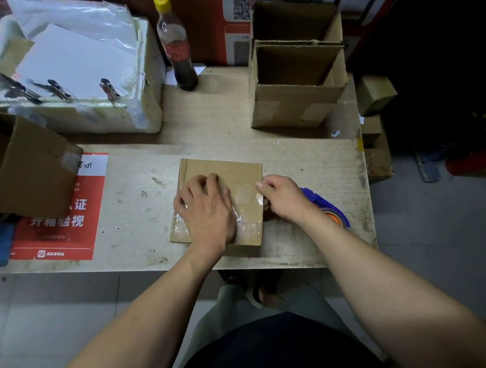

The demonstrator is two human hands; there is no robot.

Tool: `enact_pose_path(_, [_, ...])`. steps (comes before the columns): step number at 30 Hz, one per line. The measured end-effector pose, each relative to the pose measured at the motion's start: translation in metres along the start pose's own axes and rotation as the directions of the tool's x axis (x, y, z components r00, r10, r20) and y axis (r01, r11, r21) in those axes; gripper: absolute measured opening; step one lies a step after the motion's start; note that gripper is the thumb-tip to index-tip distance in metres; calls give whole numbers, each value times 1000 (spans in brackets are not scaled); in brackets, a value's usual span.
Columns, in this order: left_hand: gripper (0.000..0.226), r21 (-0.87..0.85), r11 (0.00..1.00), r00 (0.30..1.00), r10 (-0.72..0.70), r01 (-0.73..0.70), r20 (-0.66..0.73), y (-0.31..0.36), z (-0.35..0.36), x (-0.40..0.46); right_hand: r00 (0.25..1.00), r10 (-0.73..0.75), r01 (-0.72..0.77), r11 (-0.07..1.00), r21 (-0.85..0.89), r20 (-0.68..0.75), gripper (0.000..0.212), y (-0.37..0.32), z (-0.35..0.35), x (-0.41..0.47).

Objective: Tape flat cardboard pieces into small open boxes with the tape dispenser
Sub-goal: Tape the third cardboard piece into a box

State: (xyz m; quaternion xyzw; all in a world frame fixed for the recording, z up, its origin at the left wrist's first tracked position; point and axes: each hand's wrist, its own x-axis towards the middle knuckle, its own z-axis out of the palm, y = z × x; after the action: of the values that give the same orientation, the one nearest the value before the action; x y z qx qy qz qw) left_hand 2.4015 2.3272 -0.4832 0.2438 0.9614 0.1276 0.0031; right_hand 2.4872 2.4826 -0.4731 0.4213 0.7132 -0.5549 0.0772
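1. Head view: small cardboard box (222,182) sits on the wooden table (308,159), near its front edge, roughly centred. Brown corrugated board, square outline, top face flat; a band of clear glossy tape (247,209), wrinkled and reflective, crosses it from side to side.
2. Left hand (207,207) lies palm down on the box top, fingers fairly straight and slightly spread, pressing on the taped band. It covers much of the box's middle and near-left part.
3. Right hand (283,198) is at the box's right edge, fingers curled, thumb toward the box corner. Fingertips are at the tape's end; whether they pinch the tape or only press it, cannot tell.
4. Tape dispenser (325,206), blue plastic body with an orange-cored roll, lies on the table just behind the right hand and wrist, partly hidden by them.
5. Table surface: pale wood grain, scuffed, with dark smudges.
6. Far right of table: two open cardboard boxes (297,82) standing upright, one behind the other, touching.
7. Far centre: tall bottle (177,48) with yellow cap, dark liquid in its lower part.
8. Far left: white foam box (146,80) with white sheets and metal clips on top.
9. Near left: an open brown carton (31,167) on its side, overlapping a red and white printed poster (62,216) lying flat on the table.
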Motion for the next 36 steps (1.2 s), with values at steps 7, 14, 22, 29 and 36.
enact_pose_path(7, [59,51,998,998,25,-28,61,7,0,-6,1000,9,-8,997,-72,13,38,-8,3,-17])
enact_pose_path(14, [55,42,996,995,79,-82,68,-5,-3,-12,999,19,-18,999,-41,27,23,-4,-5,-36])
enact_pose_path(22, [52,28,1000,998,4,-6,68,3,-12,-8,972,37,-204,632,-747,-234,49,56,-75,-58])
enact_pose_path(29, [47,-134,991,993,33,-18,113,9,-32,-11,989,76,-139,753,-644,-124,38,59,-84,-65])
enact_pose_path(36, [42,-672,532,747,106,515,657,45,-94,-14,964,-208,227,969,100,-164,82,4,-88,-120])
